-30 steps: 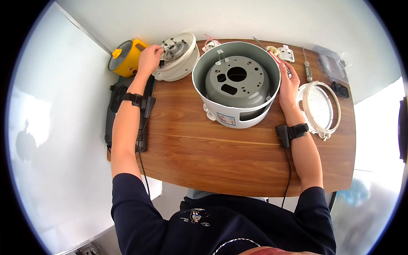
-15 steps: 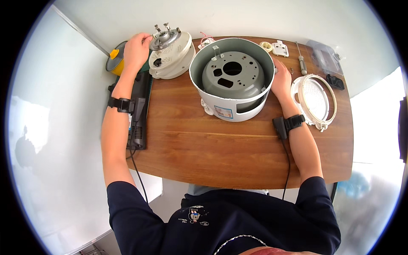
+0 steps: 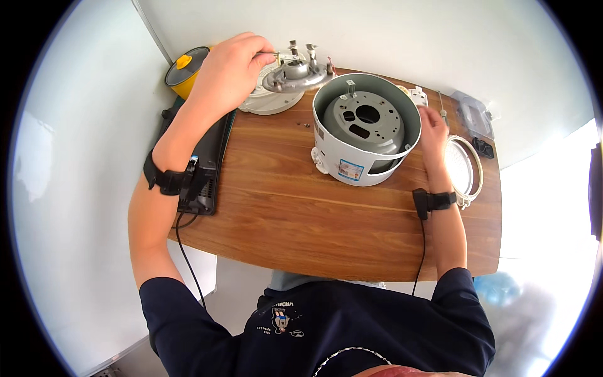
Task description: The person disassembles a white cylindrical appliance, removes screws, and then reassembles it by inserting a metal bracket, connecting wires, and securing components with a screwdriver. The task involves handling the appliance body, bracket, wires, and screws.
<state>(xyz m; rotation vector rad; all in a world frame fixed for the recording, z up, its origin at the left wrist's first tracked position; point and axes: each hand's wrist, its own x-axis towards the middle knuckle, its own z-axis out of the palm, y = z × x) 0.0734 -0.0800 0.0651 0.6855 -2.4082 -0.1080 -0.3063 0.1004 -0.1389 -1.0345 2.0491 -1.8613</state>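
A white cooker body (image 3: 361, 144) with a grey metal inside sits open on the wooden table (image 3: 301, 220). My right hand (image 3: 432, 133) rests flat against its right side. My left hand (image 3: 227, 70) is raised above the table's far left and grips a round metal heating plate (image 3: 294, 74) with upright terminals by its edge. Under that plate lies a white round base part (image 3: 267, 103).
A yellow pot with a dark lid (image 3: 184, 70) stands at the far left. A black tool tray (image 3: 204, 169) lies along the table's left edge. A round lid ring (image 3: 465, 166), a clear bag (image 3: 472, 114) and small parts lie at the right. Small screws (image 3: 306, 124) lie beside the body.
My left hand has lifted the metal heating plate off the white base part and brought it up toward me. My right hand stays on the cooker body.
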